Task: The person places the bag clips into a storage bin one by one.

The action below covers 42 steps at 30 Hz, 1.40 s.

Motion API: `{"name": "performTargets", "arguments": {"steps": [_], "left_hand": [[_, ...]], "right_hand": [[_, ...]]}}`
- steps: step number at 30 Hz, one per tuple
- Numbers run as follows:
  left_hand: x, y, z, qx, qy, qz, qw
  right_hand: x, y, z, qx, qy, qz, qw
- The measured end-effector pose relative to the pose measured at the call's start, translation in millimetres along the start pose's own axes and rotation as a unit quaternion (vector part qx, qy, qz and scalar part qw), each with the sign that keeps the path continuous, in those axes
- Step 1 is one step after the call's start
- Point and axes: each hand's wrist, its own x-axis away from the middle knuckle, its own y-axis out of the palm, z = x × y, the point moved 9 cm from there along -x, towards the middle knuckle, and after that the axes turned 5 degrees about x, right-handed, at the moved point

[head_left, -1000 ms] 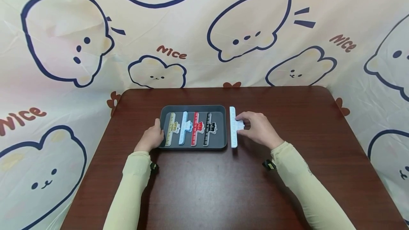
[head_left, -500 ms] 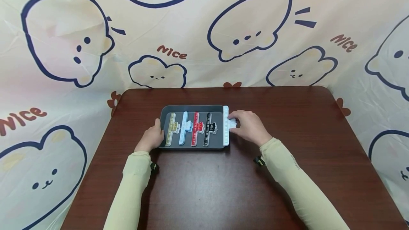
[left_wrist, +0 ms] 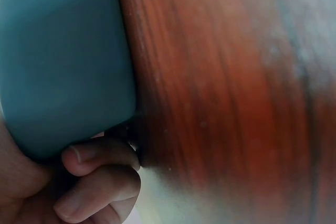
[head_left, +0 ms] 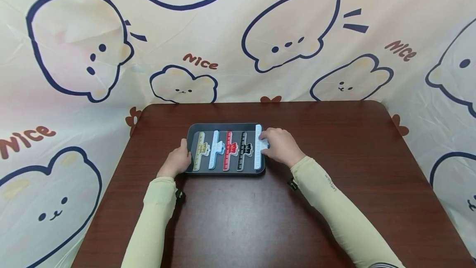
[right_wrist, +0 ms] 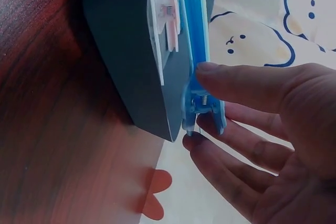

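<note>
A dark grey tray (head_left: 224, 168) lies on the table. Spaced in a row inside it are a yellow-green, a light blue (head_left: 213, 150), a red (head_left: 227, 152) and a black bag clip (head_left: 241, 152). My left hand (head_left: 176, 160) grips the tray's left end, thumb at the rim; curled fingers (left_wrist: 100, 187) show by its corner in the left wrist view. Another light blue bag clip (head_left: 258, 148) is pinched by its handle in my right hand (head_left: 283, 146), over the tray's right end. In the right wrist view this clip (right_wrist: 197, 30) stands edge-on beside the tray wall.
A brown wooden table (head_left: 238, 218) carries the tray. Behind it and at both sides hangs a pale cloth (head_left: 230, 32) printed with blue-outlined cartoon faces.
My right hand has carried the light blue bag clip leftward from beside the tray to inside its right rim. My left hand and the tray have stayed in place.
</note>
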Motion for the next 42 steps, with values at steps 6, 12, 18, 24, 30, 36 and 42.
{"name": "performTargets", "arguments": {"steps": [6, 12, 18, 24, 30, 36, 42], "left_hand": [[-0.1, -0.1, 0.8, 0.002, -0.003, 0.001, 1.0000], [-0.7, -1.0, 0.3, 0.004, -0.004, 0.003, 1.0000], [-1.7, -0.9, -0.3, 0.000, -0.003, 0.003, 1.0000], [-2.7, -0.5, -1.4, 0.002, -0.003, 0.002, 1.0000], [-2.9, -0.2, -2.5, 0.002, -0.002, 0.001, 1.0000], [-2.9, 0.6, -3.8, 0.005, -0.003, 0.001, 1.0000], [-3.0, 0.8, -3.8, 0.005, -0.002, -0.002, 1.0000]], "right_hand": [[-5.9, 5, -6, 0.036, -0.014, -0.007, 0.9992], [-11.7, 9, -13, 0.067, -0.031, -0.004, 0.9973], [-13.9, 10, -17, 0.076, -0.038, -0.004, 0.9964], [-17.5, 13, -19, 0.078, -0.033, -0.009, 0.9963], [-20.4, 16, -21, 0.086, -0.035, -0.015, 0.9955], [-22.2, 18, -25, 0.101, -0.036, -0.021, 0.9940], [-22.9, 20, -27, 0.106, -0.034, -0.022, 0.9935]]}}
